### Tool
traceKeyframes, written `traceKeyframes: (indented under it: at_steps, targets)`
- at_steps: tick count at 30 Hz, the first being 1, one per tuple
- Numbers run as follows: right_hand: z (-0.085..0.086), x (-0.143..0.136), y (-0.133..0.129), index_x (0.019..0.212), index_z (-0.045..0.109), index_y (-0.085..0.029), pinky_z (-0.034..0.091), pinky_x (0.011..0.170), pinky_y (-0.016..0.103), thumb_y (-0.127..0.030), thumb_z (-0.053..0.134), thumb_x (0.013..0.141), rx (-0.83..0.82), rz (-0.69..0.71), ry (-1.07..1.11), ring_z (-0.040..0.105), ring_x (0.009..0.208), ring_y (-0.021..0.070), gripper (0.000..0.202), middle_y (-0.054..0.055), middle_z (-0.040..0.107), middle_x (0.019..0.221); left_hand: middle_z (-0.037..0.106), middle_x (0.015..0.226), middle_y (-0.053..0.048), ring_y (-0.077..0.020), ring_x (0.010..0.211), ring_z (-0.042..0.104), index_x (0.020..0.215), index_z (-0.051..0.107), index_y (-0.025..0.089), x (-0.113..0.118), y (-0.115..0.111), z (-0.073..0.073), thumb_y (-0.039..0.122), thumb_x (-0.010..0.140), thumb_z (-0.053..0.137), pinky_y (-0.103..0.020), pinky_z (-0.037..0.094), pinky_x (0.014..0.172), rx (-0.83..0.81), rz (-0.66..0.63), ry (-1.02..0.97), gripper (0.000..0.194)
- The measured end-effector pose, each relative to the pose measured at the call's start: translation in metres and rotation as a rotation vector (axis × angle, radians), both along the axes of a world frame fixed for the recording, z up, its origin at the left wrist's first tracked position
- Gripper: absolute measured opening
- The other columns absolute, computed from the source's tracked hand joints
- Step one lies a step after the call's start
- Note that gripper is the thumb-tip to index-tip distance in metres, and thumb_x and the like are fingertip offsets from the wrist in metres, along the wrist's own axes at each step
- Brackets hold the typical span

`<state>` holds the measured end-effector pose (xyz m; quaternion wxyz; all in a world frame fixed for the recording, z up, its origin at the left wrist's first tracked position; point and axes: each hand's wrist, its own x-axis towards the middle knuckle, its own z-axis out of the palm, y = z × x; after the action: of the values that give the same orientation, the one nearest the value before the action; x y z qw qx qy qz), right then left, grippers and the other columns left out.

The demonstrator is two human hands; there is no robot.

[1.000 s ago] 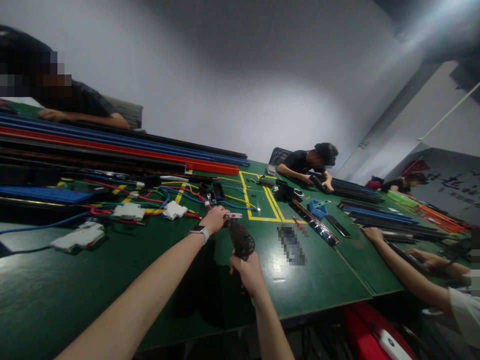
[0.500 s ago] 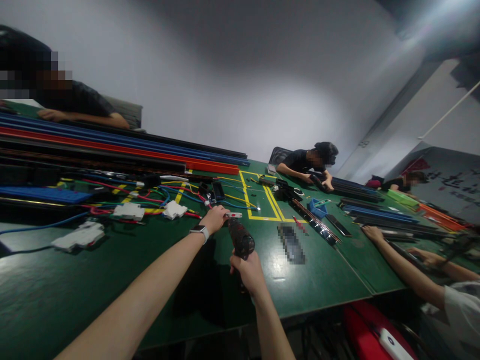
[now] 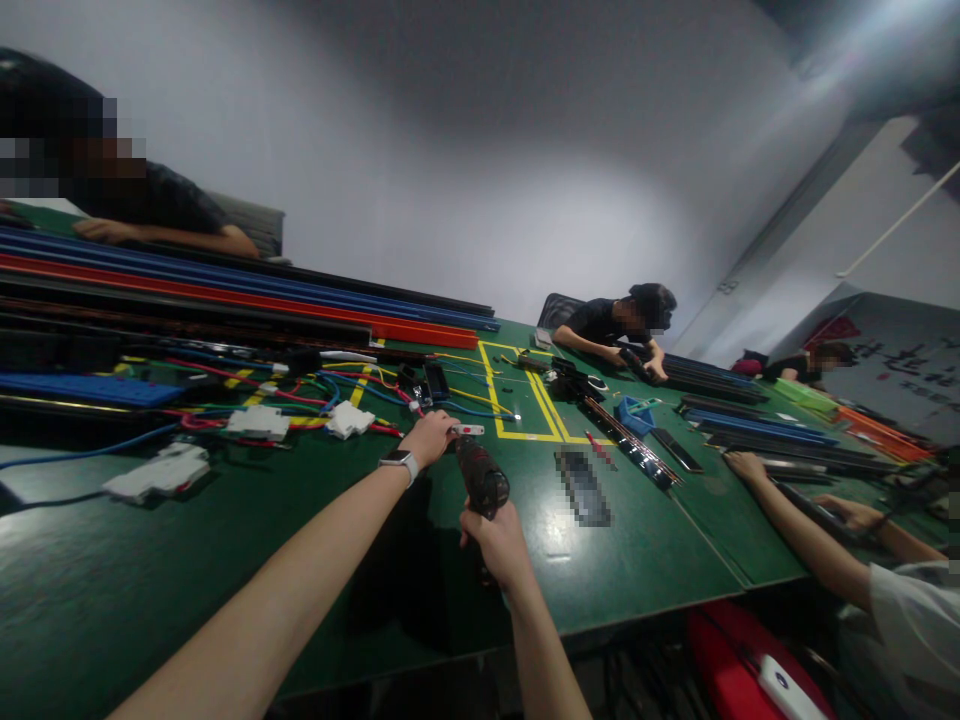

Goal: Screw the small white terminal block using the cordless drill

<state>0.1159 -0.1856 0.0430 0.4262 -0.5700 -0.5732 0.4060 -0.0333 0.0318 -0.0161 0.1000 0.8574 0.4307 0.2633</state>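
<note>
A green table (image 3: 645, 550) marked with yellow lines (image 3: 517, 437) stretches before a grey wall (image 3: 420, 190) as I watch from afar. My left hand (image 3: 429, 440) reaches forward, fingers pinched on a white part (image 3: 471, 430) over the table; my right hand (image 3: 504, 545), wrapped around a drill (image 3: 480, 475), points it at that part.

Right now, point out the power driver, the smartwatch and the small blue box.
Power driver (image 3: 481, 475): head view, on the dark body.
Smartwatch (image 3: 397, 457): head view, on the dark screen.
Small blue box (image 3: 636, 424): head view, on the outer wall.
</note>
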Motion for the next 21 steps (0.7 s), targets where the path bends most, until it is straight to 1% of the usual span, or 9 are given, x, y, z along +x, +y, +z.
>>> traceKeyframes:
  at_steps: [5,13,21]
  targets:
    - [0.0000,-0.0006,0.0000,0.081,0.063,-0.019,0.044,0.058,0.025,-0.021,0.056,0.074,0.002,-0.010,0.007,0.061,0.059,0.0175,0.011,-0.001,0.064,0.058,0.064,0.112,-0.010,-0.0204,0.108,0.058,0.121,0.069,0.023,0.0003,0.0009,-0.0017,0.029,0.097,0.051,-0.033,0.046,0.098,-0.005,-0.002,-0.008,0.031]
    - [0.0000,0.0003,0.0003,0.082,0.064,-0.018,0.044,0.060,0.025,-0.019,0.055,0.074,0.001,-0.005,0.008,0.062,0.060,0.0172,0.012,-0.001,0.065,0.059,0.064,0.111,-0.009,-0.0199,0.107,0.058,0.120,0.070,0.024,0.0005,0.0006,-0.0016,0.030,0.097,0.051,-0.033,0.045,0.098,0.001,0.006,-0.017,0.030]
    - [0.0020,0.0004,-0.0003,0.079,0.064,-0.018,0.045,0.061,0.025,-0.021,0.055,0.075,-0.003,-0.005,-0.013,0.062,0.060,0.0172,0.011,0.000,0.065,0.059,0.064,0.113,-0.010,-0.0206,0.109,0.058,0.121,0.069,0.024,0.0001,0.0000,0.0007,0.030,0.097,0.051,-0.034,0.045,0.100,-0.023,0.009,-0.002,0.031]
